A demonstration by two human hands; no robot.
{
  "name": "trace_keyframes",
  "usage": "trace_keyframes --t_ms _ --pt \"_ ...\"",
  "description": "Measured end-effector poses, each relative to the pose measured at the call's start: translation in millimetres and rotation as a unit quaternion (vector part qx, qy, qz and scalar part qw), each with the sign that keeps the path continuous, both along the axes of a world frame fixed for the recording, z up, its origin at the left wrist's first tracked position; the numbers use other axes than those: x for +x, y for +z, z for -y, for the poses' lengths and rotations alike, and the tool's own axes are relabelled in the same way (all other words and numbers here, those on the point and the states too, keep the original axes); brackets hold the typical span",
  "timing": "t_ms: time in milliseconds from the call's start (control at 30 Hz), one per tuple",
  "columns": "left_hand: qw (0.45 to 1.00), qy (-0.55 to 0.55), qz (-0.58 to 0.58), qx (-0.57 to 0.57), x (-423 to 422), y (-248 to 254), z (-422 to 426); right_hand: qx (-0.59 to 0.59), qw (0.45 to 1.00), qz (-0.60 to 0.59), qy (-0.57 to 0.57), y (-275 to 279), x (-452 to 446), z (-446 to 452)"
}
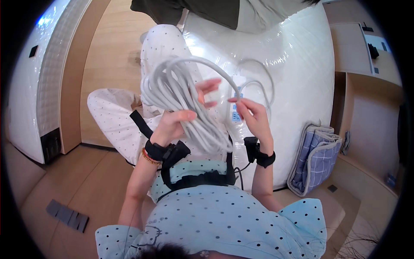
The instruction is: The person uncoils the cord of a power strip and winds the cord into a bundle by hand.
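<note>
A thick bundle of looped grey-white cable (172, 88) lies across my left hand (183, 116), whose thumb presses on the loops while the fingers show beyond them. To the right, my right hand (254, 114) pinches a single stretch of the same cable between thumb and fingertips. Just behind that hand a white power strip (236, 114) with blue-marked sockets rests on the plastic-covered mattress (302, 86), partly hidden by the fingers. A loop of cable curves over the mattress beyond the strip.
A folded blue checked quilt (317, 157) with grey edging stands at the mattress's right side. Another person's clothed body (215, 13) is at the top edge. Wooden shelving (371, 99) is at the right; a grey strip-like object (67, 215) lies on the lower-left floor.
</note>
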State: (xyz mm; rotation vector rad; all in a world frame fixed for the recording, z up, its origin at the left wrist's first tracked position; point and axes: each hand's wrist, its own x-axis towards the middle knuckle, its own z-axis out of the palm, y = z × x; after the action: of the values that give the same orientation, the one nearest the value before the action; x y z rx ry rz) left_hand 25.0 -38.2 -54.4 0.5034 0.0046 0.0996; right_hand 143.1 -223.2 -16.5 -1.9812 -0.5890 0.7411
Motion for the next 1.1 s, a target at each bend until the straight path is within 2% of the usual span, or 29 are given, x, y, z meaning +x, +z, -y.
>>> trace_keyframes --t_ms 33,167,200,367,467,600,700,767,833,900,967,1000,1100 --pt "0.999 0.041 0.01 -0.002 2.6 0.4 -1.8 -0.013 1.0 -0.023 0.014 2.9 -4.3 0.2" --pt "0.998 0.03 0.005 -0.052 4.3 2.9 -4.6 -0.043 0.986 -0.092 0.134 5.4 -16.0 7.3" --pt "0.997 0.011 0.004 -0.072 3.3 2.3 -5.1 -0.08 0.982 -0.074 0.154 10.8 -17.1 4.4" --pt "0.99 -0.051 -0.044 -0.123 -1.6 11.7 -6.8 -0.075 0.981 -0.072 0.166 20.9 -23.5 -3.6" --pt "0.989 -0.06 -0.093 -0.097 -1.6 13.7 -5.9 -0.085 0.977 -0.082 0.18 19.2 -27.2 -8.4" --pt "0.994 -0.048 -0.092 -0.015 -4.0 -2.8 1.2 -0.143 0.96 -0.08 0.227 17.0 -25.4 -13.7" --pt "0.997 -0.031 -0.066 -0.016 -1.8 2.4 1.7 -0.079 0.98 -0.071 0.166 12.3 -30.9 -10.8" --pt "0.998 -0.018 -0.048 -0.03 -1.4 2.0 0.5 0.041 0.995 0.059 0.071 3.4 -29.1 -4.4" --pt "1.0 -0.004 0.012 -0.014 -2.1 -4.3 -8.1 0.066 0.987 0.147 -0.02 -5.7 -19.0 8.7" --pt "0.999 0.012 0.047 0.002 -4.3 -7.1 -15.2 -0.005 0.975 0.192 -0.109 -6.2 2.5 37.4" --pt "0.997 0.032 0.061 0.019 -5.5 -2.8 -21.1 -0.169 0.979 -0.03 -0.111 6.7 10.1 53.3" --pt "0.996 0.038 0.075 0.011 -5.3 -1.9 -23.0 -0.247 0.953 -0.142 -0.108 10.9 10.1 57.1" --pt "0.994 0.053 0.099 -0.001 -5.4 2.9 -26.1 -0.38 0.867 -0.318 -0.056 7.0 -10.0 51.6"
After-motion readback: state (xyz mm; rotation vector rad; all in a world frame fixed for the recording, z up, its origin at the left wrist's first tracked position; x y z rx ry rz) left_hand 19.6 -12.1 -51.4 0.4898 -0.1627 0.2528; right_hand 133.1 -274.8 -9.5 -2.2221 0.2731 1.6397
